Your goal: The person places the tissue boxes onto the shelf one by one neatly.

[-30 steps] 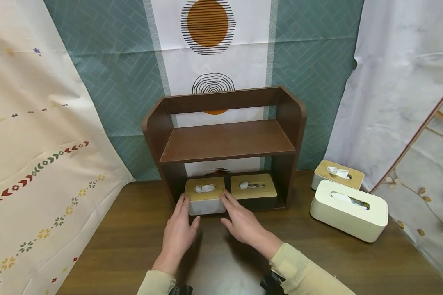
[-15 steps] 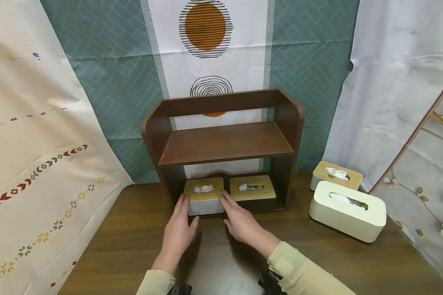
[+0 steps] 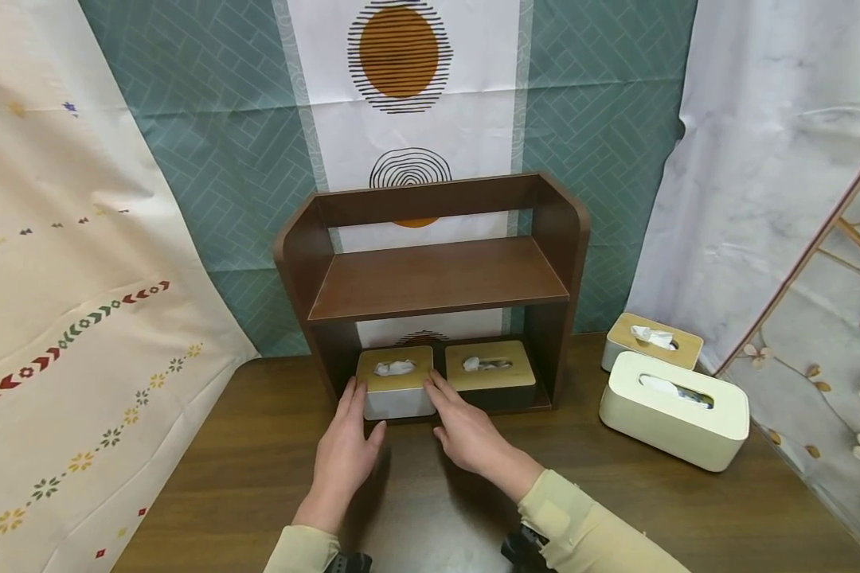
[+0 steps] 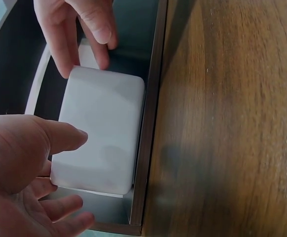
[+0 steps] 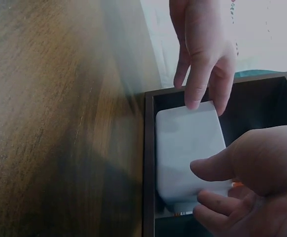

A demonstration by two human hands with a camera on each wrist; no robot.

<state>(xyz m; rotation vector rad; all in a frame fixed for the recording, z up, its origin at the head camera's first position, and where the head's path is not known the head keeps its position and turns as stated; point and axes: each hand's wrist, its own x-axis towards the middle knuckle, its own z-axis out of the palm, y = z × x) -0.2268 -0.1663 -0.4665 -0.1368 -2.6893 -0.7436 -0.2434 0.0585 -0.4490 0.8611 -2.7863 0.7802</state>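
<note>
A white tissue box with a wooden lid point(image 3: 396, 379) stands on the lower shelf of a brown rack point(image 3: 437, 274), a tissue showing in its slot. My left hand point(image 3: 344, 458) is at the box's left side with fingers extended along it. On the opposite side, my right hand point(image 3: 469, 430) has its fingertips at the right edge. Both thumbs hang in front of the white face point(image 4: 99, 128), as the left wrist view shows. Just right of it sits a black tissue box with a wooden lid point(image 3: 490, 378), partly overlapped by the right hand's fingers.
On the brown wooden table point(image 3: 258, 446) at the right stand a cream tissue box point(image 3: 674, 422) and, behind it, another white one with a wooden lid point(image 3: 652, 350). The rack's upper board point(image 3: 440, 270) lies above the lower boxes. Cloth point(image 3: 244, 199) hangs behind.
The head view has shifted slightly since a second ago. Hands and boxes otherwise keep the same places.
</note>
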